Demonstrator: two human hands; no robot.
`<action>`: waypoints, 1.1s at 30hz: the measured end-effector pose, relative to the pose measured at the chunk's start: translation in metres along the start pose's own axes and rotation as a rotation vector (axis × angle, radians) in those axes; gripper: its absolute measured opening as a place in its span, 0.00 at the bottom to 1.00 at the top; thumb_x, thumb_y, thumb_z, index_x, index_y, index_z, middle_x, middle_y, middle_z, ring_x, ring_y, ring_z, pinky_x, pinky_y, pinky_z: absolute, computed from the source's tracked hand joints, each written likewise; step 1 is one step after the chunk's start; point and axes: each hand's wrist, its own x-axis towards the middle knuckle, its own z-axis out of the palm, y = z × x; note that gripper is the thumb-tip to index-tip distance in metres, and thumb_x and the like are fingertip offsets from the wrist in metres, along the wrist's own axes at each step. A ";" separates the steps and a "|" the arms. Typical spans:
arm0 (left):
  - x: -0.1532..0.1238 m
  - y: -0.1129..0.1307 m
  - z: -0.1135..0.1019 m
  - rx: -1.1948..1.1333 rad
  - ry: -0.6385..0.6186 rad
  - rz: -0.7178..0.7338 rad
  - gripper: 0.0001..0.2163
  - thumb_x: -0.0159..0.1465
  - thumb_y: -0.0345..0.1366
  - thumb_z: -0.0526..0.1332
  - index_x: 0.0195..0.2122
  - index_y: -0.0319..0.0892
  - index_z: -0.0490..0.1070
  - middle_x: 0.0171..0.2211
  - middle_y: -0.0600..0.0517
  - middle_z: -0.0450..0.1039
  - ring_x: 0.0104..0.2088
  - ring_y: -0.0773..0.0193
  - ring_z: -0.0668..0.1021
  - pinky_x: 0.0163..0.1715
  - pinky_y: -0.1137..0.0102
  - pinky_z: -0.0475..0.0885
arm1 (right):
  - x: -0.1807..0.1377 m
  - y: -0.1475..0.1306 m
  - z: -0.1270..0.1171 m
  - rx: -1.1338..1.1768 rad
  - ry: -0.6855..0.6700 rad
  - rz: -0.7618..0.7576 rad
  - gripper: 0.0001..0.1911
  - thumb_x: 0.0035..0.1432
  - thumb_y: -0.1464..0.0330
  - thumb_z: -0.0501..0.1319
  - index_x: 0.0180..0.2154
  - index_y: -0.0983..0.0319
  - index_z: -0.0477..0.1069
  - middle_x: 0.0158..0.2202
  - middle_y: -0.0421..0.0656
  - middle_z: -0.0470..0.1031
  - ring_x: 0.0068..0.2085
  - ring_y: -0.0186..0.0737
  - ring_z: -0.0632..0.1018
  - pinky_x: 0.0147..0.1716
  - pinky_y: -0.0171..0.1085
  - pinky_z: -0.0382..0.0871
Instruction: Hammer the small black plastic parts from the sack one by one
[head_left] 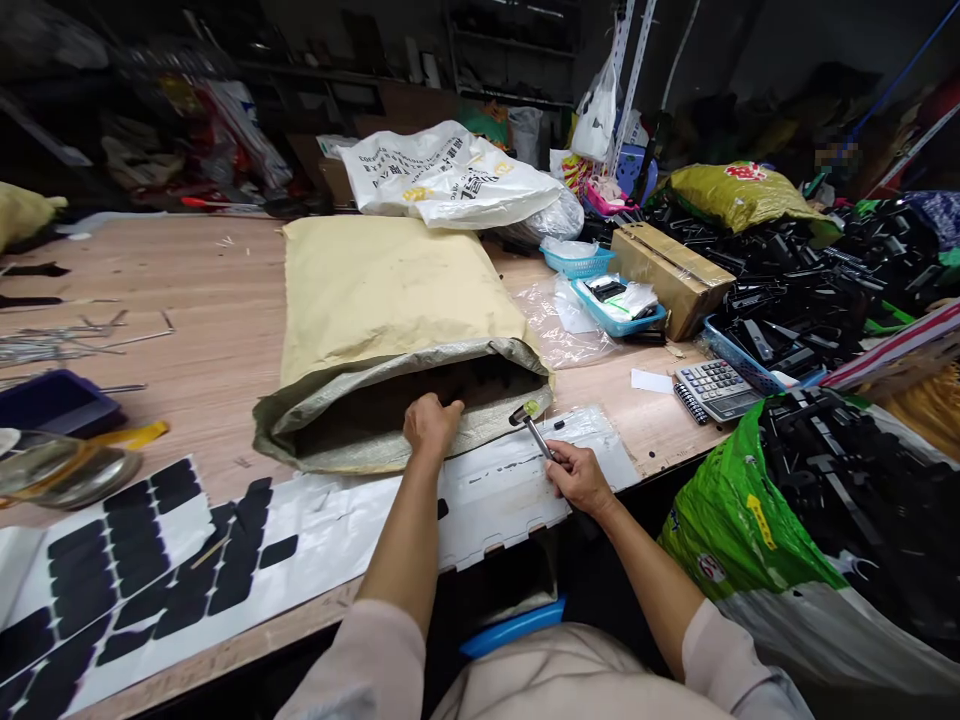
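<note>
A large tan paper sack (390, 290) lies on the bench, its grey-lined mouth gaping towards me and dark inside. My left hand (431, 425) is at the lower lip of that mouth, fingers curled in and thumb pointing right. What its fingers hold, if anything, is hidden. To the right, my right hand (576, 475) grips the handle of a small hammer (534, 430). The hammer's head, with one yellow-green face, is up beside the sack's right corner. Beneath both hands lies a white sheet (502, 500) with a few small black bits on it.
Black rounded pads (131, 550) on white backing sheets cover the front left. Metal rods (67, 345) and a dark blue tray (56, 400) lie farther left. A calculator (716, 388), a cardboard box (671, 275) and a green sack (750, 520) full of black parts are at right.
</note>
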 end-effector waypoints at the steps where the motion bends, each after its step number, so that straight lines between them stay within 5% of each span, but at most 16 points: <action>1: -0.013 -0.003 -0.004 0.047 0.013 -0.019 0.09 0.64 0.41 0.62 0.37 0.40 0.74 0.35 0.47 0.74 0.42 0.54 0.72 0.42 0.62 0.66 | 0.000 -0.001 0.000 0.007 0.000 0.007 0.20 0.58 0.67 0.62 0.51 0.64 0.76 0.22 0.36 0.68 0.17 0.30 0.67 0.16 0.29 0.63; 6: -0.074 -0.006 -0.003 0.034 -0.156 0.175 0.07 0.60 0.38 0.65 0.38 0.45 0.77 0.38 0.50 0.76 0.44 0.54 0.71 0.45 0.63 0.67 | -0.003 -0.005 -0.001 -0.042 -0.007 -0.030 0.20 0.57 0.66 0.62 0.51 0.64 0.77 0.23 0.36 0.67 0.18 0.30 0.67 0.16 0.30 0.63; 9: -0.088 -0.006 0.008 0.000 -0.153 0.223 0.08 0.59 0.37 0.66 0.40 0.46 0.78 0.40 0.50 0.75 0.46 0.53 0.70 0.49 0.60 0.65 | -0.005 -0.007 -0.002 -0.103 -0.032 -0.086 0.21 0.57 0.66 0.62 0.52 0.64 0.77 0.24 0.37 0.67 0.20 0.31 0.67 0.18 0.30 0.65; 22: -0.086 -0.012 0.017 -0.041 -0.118 0.181 0.05 0.56 0.37 0.70 0.34 0.47 0.79 0.38 0.52 0.74 0.44 0.55 0.70 0.47 0.62 0.65 | -0.012 -0.024 0.016 -0.325 -0.169 -0.263 0.19 0.57 0.70 0.61 0.51 0.61 0.78 0.29 0.41 0.76 0.25 0.35 0.69 0.27 0.33 0.67; 33: -0.088 -0.006 0.021 0.016 -0.075 0.171 0.09 0.59 0.44 0.70 0.41 0.55 0.83 0.38 0.52 0.73 0.44 0.55 0.69 0.46 0.62 0.65 | -0.013 -0.030 0.002 -0.192 -0.102 -0.110 0.21 0.59 0.67 0.60 0.54 0.62 0.77 0.24 0.38 0.68 0.21 0.33 0.65 0.20 0.31 0.62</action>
